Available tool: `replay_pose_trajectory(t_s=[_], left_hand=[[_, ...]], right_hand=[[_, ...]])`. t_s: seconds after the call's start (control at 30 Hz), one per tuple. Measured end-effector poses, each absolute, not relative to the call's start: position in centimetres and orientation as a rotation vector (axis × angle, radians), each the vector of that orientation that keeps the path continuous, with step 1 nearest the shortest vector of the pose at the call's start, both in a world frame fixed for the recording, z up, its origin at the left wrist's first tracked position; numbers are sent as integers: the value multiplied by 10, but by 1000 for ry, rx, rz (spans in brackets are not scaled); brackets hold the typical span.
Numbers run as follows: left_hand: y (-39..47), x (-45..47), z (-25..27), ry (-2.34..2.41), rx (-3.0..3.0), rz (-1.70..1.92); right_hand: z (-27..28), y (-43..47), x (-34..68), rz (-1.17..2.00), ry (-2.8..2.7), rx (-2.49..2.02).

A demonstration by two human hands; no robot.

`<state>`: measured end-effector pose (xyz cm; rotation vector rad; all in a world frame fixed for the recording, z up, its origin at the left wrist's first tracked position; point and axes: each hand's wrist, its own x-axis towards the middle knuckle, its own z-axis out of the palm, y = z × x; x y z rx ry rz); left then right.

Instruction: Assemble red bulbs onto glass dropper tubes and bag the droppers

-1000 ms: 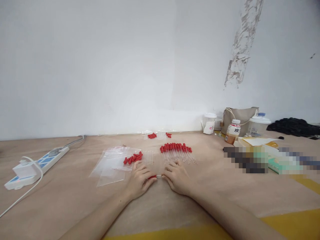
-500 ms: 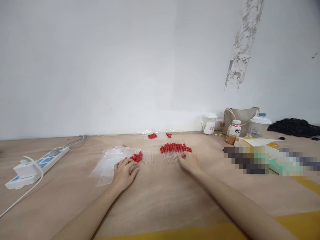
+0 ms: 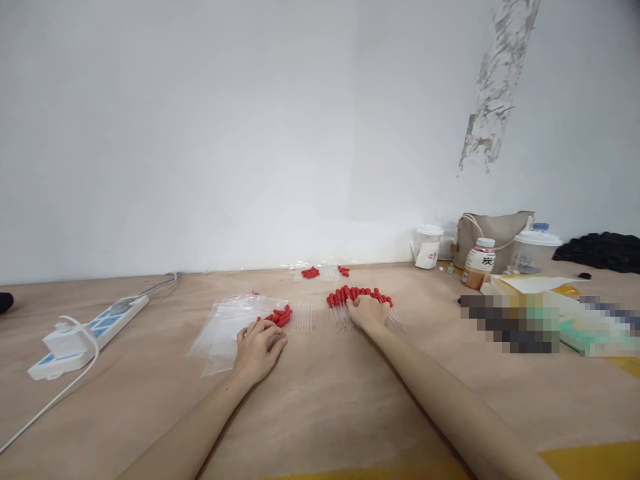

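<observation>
My left hand (image 3: 259,350) rests on the table at the edge of clear plastic bags (image 3: 217,337), fingers loosely bent and thumb apart. Just beyond its fingertips lies a pile of loose red rubber bulbs (image 3: 283,317). To the right of that pile, several thin clear tubes (image 3: 303,317) lie side by side. My right hand (image 3: 369,312) is over a fanned row of droppers (image 3: 340,310) with red bulbs and clear stems, covering its middle. Its fingers are curled down among the bulbs; whatever they grip is hidden.
More red bulbs (image 3: 311,272) lie on clear plastic by the wall. At left is a power strip (image 3: 107,327) with a plug and white cable. To the right stand a lidded cup (image 3: 429,248), a bottle (image 3: 479,265), a bag (image 3: 493,233) and a lidded tub (image 3: 535,253).
My right hand has moved from the right part of the dropper row to its middle, uncovering droppers on the right. My left hand stays by the loose bulbs. The view has shifted slightly.
</observation>
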<state>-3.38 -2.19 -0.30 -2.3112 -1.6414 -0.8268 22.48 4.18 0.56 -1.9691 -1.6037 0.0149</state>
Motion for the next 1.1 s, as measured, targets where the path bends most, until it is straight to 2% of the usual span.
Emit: replay_pose_trajectory(t_s=[0.47,0.73,0.87,1.1], left_hand=[[-18,-40,1,-1777,-2110,-897],[-3,-50,-9,-1653,-2211,-949],[-1,-48,-5,-1764,-2201,-1040],[5,-43,-5,-2044,-2199,-627]], right_hand=[[8,26,193,-73,-1865,-1721],[9,36,138,80,-1894,-1865],[8,45,129,150,-1870,-1959],[11,46,130,177,-2029,-1956]])
